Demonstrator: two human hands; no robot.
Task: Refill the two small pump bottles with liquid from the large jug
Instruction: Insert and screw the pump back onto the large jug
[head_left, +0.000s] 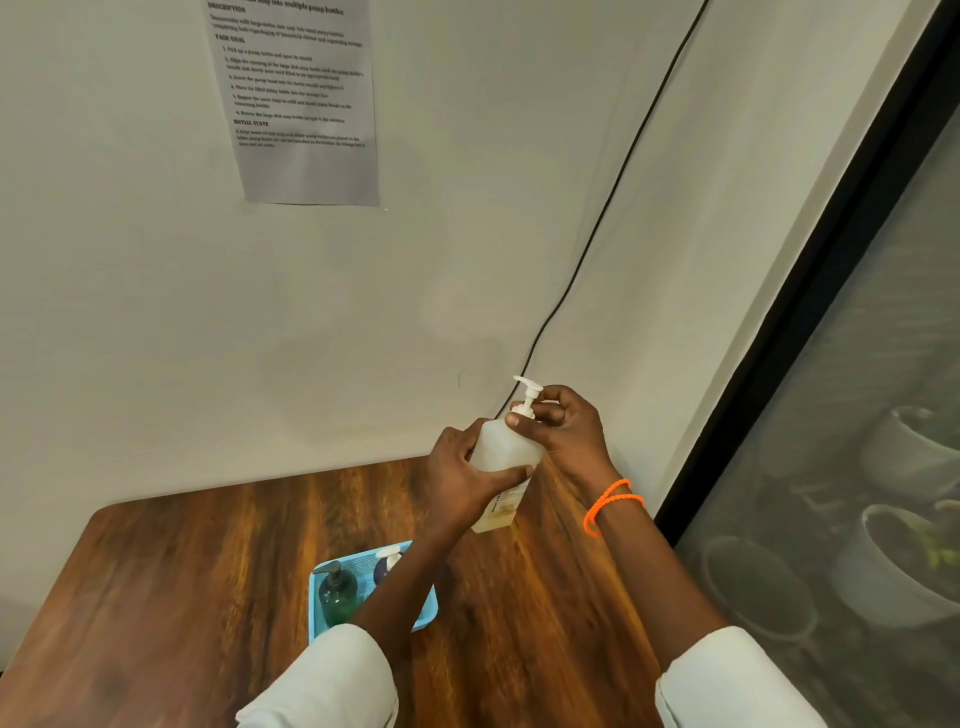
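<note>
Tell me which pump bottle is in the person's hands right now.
The translucent white bottle, gripped by the left hand while the right hand pinches its pump. The green bottle and dark bottle stand in the blue tray.

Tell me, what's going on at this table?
A person holds a translucent white plastic pump bottle above the wooden table. The left hand grips its body; the right hand pinches the white pump collar. A green pump bottle and another, mostly hidden, stand in a blue tray.
</note>
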